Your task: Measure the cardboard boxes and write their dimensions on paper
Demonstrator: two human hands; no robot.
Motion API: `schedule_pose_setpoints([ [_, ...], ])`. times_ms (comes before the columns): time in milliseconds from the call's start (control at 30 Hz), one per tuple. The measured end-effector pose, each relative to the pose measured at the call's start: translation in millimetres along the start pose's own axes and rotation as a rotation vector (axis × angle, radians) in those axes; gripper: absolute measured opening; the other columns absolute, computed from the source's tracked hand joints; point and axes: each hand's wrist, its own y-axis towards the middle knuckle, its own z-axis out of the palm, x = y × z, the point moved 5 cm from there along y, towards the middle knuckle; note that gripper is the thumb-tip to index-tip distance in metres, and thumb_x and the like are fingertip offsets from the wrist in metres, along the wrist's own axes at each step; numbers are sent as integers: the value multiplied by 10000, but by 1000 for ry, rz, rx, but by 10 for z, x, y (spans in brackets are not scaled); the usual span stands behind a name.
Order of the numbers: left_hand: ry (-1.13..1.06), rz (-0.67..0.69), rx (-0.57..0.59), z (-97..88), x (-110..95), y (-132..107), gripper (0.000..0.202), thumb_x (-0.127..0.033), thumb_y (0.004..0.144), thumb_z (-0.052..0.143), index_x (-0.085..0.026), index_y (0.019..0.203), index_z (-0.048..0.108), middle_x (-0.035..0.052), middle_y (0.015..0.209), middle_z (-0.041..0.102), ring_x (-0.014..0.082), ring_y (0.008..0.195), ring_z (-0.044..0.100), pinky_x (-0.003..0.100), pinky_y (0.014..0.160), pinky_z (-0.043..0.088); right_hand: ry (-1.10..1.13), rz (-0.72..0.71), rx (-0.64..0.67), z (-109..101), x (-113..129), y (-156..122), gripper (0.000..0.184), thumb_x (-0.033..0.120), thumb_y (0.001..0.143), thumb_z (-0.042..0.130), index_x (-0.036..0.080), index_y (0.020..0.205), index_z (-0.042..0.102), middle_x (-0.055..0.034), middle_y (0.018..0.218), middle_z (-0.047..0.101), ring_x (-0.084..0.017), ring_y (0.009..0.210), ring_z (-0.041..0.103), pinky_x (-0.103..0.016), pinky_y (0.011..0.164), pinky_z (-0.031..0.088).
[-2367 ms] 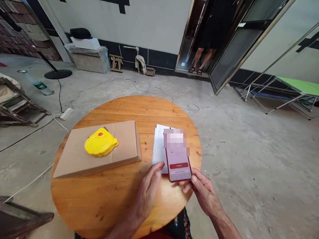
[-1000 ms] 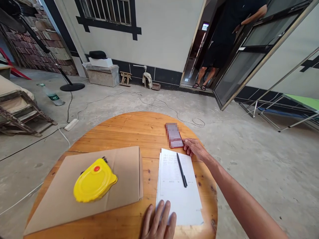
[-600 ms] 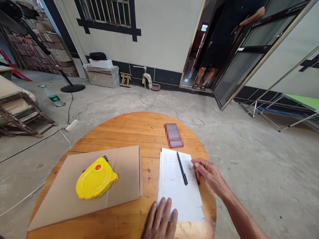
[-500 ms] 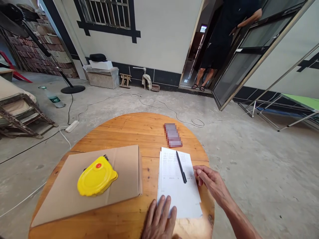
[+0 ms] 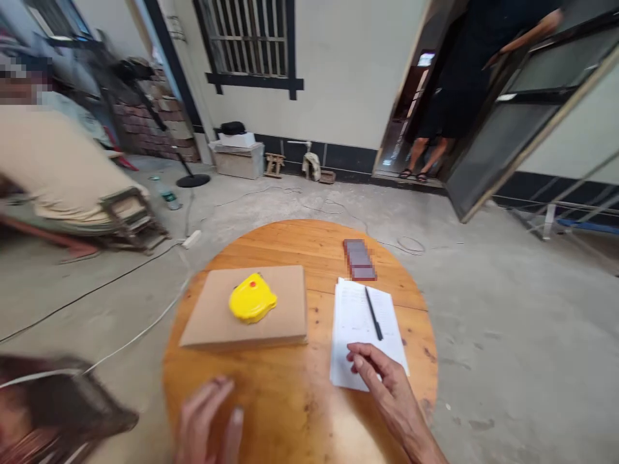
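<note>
My left hand [image 5: 207, 419], blurred by motion, is open with its fingers apart over the near left of the round wooden table [image 5: 271, 406]. My right hand [image 5: 384, 380] is above the lower part of the white paper sheets [image 5: 345, 322], fingers loosely bent, nothing visible in it. A black pen [image 5: 374, 314] lies across the upper sheet, which bears handwriting. Left of the papers, a yellow tape measure [image 5: 251, 299] with a red button rests on a flat brown cardboard box [image 5: 207, 309].
A blurred-out flat reddish object [image 5: 360, 260] lies behind the papers. A person [image 5: 445, 96] stands in the doorway; another person in a light top [image 5: 58, 154] sits at left. Cables, a power strip [image 5: 192, 239], a bottle [image 5: 167, 194] and a fan stand [image 5: 193, 180] are on the floor.
My left hand has left the papers and moved left. My right hand has come from the papers' right edge to over them. The view has swung left, bringing the seated person into sight.
</note>
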Motion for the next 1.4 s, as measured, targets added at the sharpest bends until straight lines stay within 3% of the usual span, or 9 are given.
schedule_pose_setpoints([
  [100, -169, -359, -92, -236, 279, 368, 489, -407, 882, 630, -232, 1331, 548, 106, 1302, 586, 290, 1216, 562, 480, 1085, 418, -68, -130, -20, 209, 273, 123, 319, 486, 897, 582, 243, 1042, 729, -89, 1068, 733, -246, 906, 666, -312, 686, 540],
  [233, -481, -713, -81, -97, 590, 777, 548, -488, 923, 550, -238, 1406, 488, 91, 1449, 526, 269, 1359, 470, 418, 1161, 339, -156, -340, -28, 505, 631, 326, 268, 410, 900, 582, 277, 1100, 701, -94, 1221, 680, -280, 1073, 628, -360, 746, 549],
  [433, -660, -734, 72, 251, 687, 1003, 569, -522, 934, 508, -184, 1391, 523, 82, 1478, 520, 265, 1387, 446, 389, 1164, 348, -461, -588, -53, 1021, 1091, 541, 587, 477, 816, 678, 240, 1341, 564, -138, 1350, 608, -367, 1229, 540, -564, 1031, 402],
  [567, -678, -722, 130, 283, 585, 1020, 521, -486, 943, 512, -187, 1367, 557, 82, 1409, 588, 277, 1327, 513, 401, 1108, 424, -634, -603, -85, 1413, 1270, 657, 910, 644, 732, 707, 184, 1465, 423, -215, 1388, 560, -445, 1208, 529, -591, 965, 396],
  [700, -641, -697, 138, 237, 513, 1058, 499, -467, 950, 514, -202, 1370, 563, 72, 1399, 596, 267, 1336, 503, 395, 1136, 395, -752, -598, -77, 1644, 1297, 750, 865, 610, 761, 687, 101, 1421, 458, -252, 1238, 642, -437, 1095, 579, -580, 923, 398],
  [900, -623, -675, 126, 198, 468, 1100, 472, -435, 951, 499, -174, 1336, 584, 89, 1409, 586, 267, 1341, 500, 403, 1159, 365, -523, -472, -111, 1262, 1129, 715, 763, 498, 730, 713, 124, 1369, 530, -194, 1236, 666, -387, 1113, 585, -562, 986, 394],
  [1033, -644, -689, 123, 212, 426, 1105, 471, -429, 949, 504, -174, 1337, 584, 83, 1431, 570, 256, 1366, 475, 386, 1173, 339, -76, -189, -217, 814, 909, 692, 758, 559, 725, 715, 185, 1360, 536, -141, 1266, 653, -333, 1133, 593, -484, 969, 456],
  [1167, -676, -636, 117, 196, 440, 1073, 500, -424, 934, 519, -165, 1360, 564, 78, 1448, 555, 249, 1375, 464, 357, 1172, 332, 362, -73, -163, 726, 740, 676, 584, 512, 782, 680, 186, 1262, 620, -113, 1219, 685, -297, 1136, 617, -436, 963, 488],
  [1400, -738, -627, 209, -35, 690, 433, 695, -379, 796, 643, -159, 1427, 452, 131, 1461, 530, 314, 1367, 472, 405, 1097, 431, 774, -54, -199, 590, 370, 122, 349, 456, 813, 666, 246, 1082, 735, -99, 1134, 741, -306, 1038, 688, -500, 937, 532],
])
